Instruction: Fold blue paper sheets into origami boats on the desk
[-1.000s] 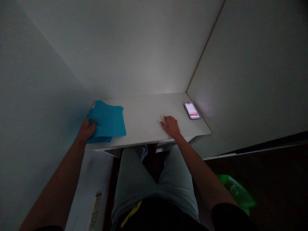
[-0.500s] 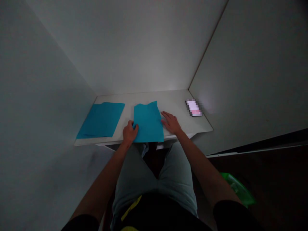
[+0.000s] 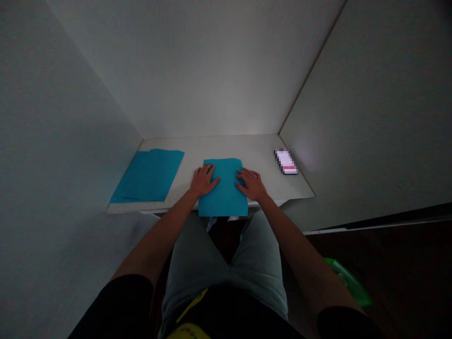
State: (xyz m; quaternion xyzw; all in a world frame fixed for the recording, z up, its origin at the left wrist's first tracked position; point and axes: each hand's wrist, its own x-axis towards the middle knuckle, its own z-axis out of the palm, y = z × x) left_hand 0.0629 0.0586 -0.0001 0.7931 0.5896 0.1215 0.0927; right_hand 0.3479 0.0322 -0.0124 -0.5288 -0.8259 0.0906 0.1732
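A blue sheet (image 3: 224, 193), paper or thin cloth, lies in front of me, its near end hanging past the table's front edge. My left hand (image 3: 204, 181) rests on the sheet's left side, fingers spread and thumb on the blue surface. On the opposite side, my right hand (image 3: 251, 183) lies with its fingers apart, thumb and fingertips touching the right edge. Neither hand grips anything. Further left on the table is a flat stack of similar blue sheets (image 3: 150, 176), slightly out of line with one another.
The white table (image 3: 261, 150) sits between a back wall and two side walls. A phone (image 3: 286, 162) with a lit, pixelated screen lies at the right. On the dark floor at lower right is a green object (image 3: 349, 282), partly hidden by my arm.
My left hand has let go of the sheet's left edge and now lies flat on it. The sheet has slid slightly right and toward me, and its raised far corner lies flatter.
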